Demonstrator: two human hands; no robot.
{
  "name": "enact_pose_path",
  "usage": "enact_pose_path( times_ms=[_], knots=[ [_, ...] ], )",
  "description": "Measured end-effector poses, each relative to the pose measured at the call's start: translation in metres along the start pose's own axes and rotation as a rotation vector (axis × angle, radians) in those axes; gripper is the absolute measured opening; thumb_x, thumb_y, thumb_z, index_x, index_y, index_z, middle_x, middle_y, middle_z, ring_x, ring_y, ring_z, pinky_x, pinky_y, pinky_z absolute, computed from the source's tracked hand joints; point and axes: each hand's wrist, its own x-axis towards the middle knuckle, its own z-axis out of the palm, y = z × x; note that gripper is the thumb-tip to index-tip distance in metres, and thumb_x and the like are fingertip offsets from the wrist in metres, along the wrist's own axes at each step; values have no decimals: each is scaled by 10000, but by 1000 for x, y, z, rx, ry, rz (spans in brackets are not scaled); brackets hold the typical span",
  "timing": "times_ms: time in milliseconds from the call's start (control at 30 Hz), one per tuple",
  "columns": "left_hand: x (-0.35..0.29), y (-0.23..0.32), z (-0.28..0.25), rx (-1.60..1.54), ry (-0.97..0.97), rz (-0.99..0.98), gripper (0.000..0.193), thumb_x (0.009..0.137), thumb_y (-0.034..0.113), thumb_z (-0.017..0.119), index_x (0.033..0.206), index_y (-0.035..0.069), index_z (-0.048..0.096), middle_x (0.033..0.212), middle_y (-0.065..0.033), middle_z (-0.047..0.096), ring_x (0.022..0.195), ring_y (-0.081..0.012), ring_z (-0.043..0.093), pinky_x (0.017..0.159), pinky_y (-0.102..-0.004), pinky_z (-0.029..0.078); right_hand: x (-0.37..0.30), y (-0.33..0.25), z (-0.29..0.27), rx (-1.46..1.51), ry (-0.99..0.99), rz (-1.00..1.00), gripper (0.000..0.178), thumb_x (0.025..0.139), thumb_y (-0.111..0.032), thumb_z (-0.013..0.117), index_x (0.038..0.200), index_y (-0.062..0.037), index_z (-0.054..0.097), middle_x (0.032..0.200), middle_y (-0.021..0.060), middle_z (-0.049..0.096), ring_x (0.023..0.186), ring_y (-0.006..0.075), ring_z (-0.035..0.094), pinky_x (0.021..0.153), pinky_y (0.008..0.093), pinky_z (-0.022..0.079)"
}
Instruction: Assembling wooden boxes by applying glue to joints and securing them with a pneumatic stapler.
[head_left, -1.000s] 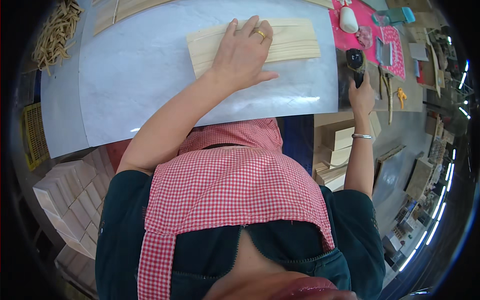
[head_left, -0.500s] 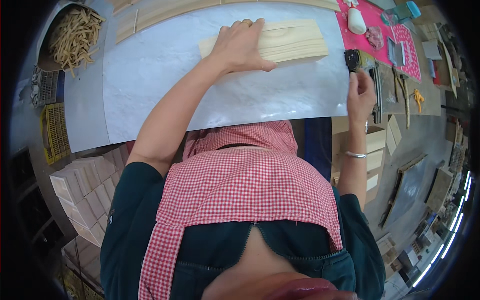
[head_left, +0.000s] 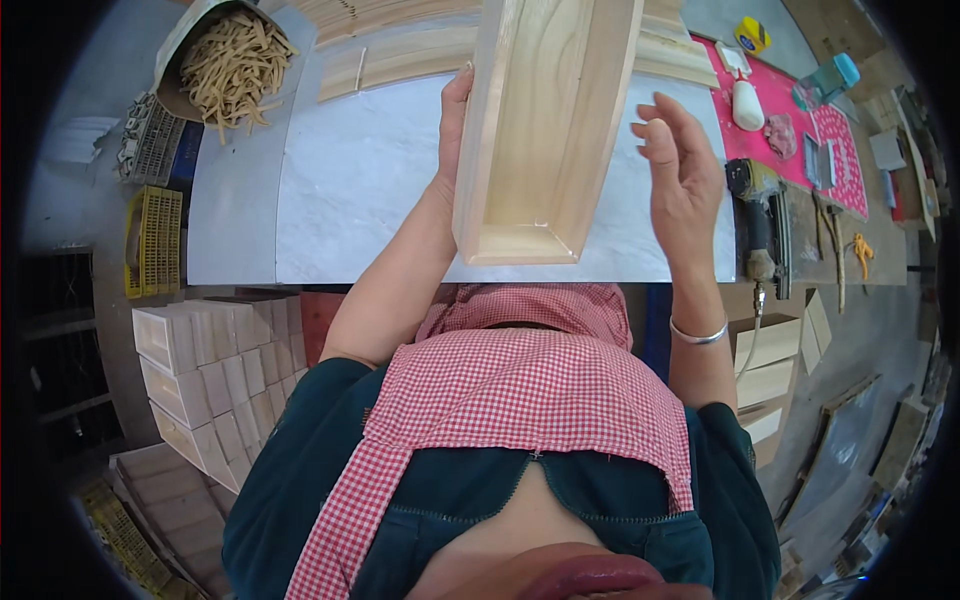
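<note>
A long open box of pale wood (head_left: pixel 535 120) is raised above the white worktop (head_left: pixel 350 190), its hollow side facing me. My left hand (head_left: pixel 453 120) grips its left wall from the outside. Just right of the box, my right hand (head_left: pixel 683 165) is open with fingers spread, holding nothing, a metal bangle on its wrist. A nail gun (head_left: pixel 757 215) lies on the bench right of that hand.
Flat wooden slats (head_left: pixel 400 50) lie at the worktop's far edge. A container of wood sticks (head_left: pixel 232 62) stands at the far left. A pink mat (head_left: pixel 790 120) with a white bottle (head_left: pixel 746 100) and small tools lies on the right. Stacked wooden boxes (head_left: pixel 215 370) sit low left.
My left hand lifted the wooden box off the worktop and stood it toward me. My right hand left the nail gun and came up beside the box, open.
</note>
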Motion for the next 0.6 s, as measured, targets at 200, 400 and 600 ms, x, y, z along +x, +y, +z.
enact_pose_path(
  times_ms=[200, 400, 600],
  knots=[
    [-10, -1, 16, -76, 46, -9, 569, 934, 590, 490, 1224, 128, 653, 1122, -63, 676, 961, -174, 606, 835, -337, 510, -8, -2, 19, 88, -114, 83, 459, 971, -228, 688, 1326, 38, 571, 1154, 179, 684, 962, 253, 674, 791, 329, 557],
    [-12, -3, 16, -13, 41, -24, 620, 897, 598, 499, 1243, 112, 667, 1192, -140, 673, 1018, -215, 611, 838, -333, 501, -13, -15, 28, 45, -175, 152, 493, 935, -180, 690, 1348, 41, 538, 1161, 219, 680, 944, 299, 694, 768, 358, 579],
    [-11, -6, 6, -53, -61, -69, 625, 894, 583, 501, 1252, 97, 666, 1225, -159, 665, 1033, -229, 608, 876, -338, 480, -19, -6, 33, -56, -111, 154, 509, 879, -97, 680, 1346, 34, 525, 1148, 229, 686, 921, 319, 706, 760, 368, 584]
  ],
)
